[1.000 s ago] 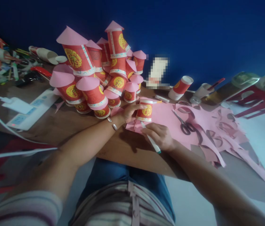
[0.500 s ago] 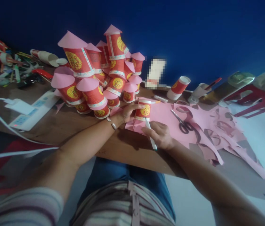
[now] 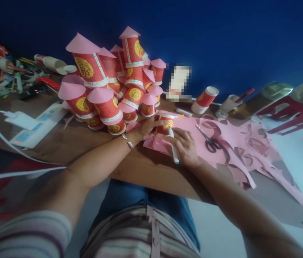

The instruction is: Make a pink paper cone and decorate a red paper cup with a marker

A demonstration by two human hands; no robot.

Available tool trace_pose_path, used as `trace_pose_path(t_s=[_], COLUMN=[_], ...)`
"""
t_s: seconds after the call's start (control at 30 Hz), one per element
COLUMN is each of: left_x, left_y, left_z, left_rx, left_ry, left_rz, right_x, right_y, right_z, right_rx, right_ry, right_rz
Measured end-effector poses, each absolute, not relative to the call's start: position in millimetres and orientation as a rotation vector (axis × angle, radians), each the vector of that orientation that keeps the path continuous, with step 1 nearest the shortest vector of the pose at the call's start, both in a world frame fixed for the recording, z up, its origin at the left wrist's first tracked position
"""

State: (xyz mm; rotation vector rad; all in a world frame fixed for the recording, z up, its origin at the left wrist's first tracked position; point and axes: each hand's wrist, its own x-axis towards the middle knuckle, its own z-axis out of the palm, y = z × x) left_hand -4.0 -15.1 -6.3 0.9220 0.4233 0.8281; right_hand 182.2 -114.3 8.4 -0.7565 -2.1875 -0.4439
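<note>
A red paper cup (image 3: 162, 129) with a yellow round emblem and a white rim band is in my left hand (image 3: 149, 127), whose fingers wrap its left side. My right hand (image 3: 185, 146) grips a white marker pen (image 3: 175, 154) with a green end. The pen's tip points up and overlaps the cup's front near the emblem; whether it touches is unclear. My right fingers reach behind the pen to the cup's right edge. Under both lies pink paper (image 3: 156, 144) at the table's front. Black-handled scissors (image 3: 211, 143) rest on the pink sheet to the right.
Several red cups with pink cone roofs (image 3: 97, 96) are piled at the left back. A white power strip (image 3: 37, 125) with a cable lies left. Pink scraps (image 3: 253, 143) spread right. Behind stand a red cup (image 3: 206, 98) and a bottle (image 3: 261, 98). Tools (image 3: 17, 79) clutter the far left.
My right hand has moved slightly up, bringing the pen's tip from the cup's lower rim to its side near the emblem. My left hand still holds the cup.
</note>
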Motion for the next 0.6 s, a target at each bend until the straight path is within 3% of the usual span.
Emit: trace_pose_path(t_s=[0.13, 0.27, 0.6], left_x=[-4, -5, -6], left_y=[-18, -21, -16], left_z=[-1, 4, -1], left_rx=[0.95, 0.934, 0.85], left_ry=[0.47, 0.475, 0.483], left_rz=[0.869, 0.869, 0.904], right_x=[179, 178, 193], right_y=[-122, -124, -101], right_z=[10, 6, -6], right_rx=[-0.549, -0.537, -0.927], right_ry=[-2.211, -2.16, -1.959], right_rz=[-0.255, -0.293, -0.105])
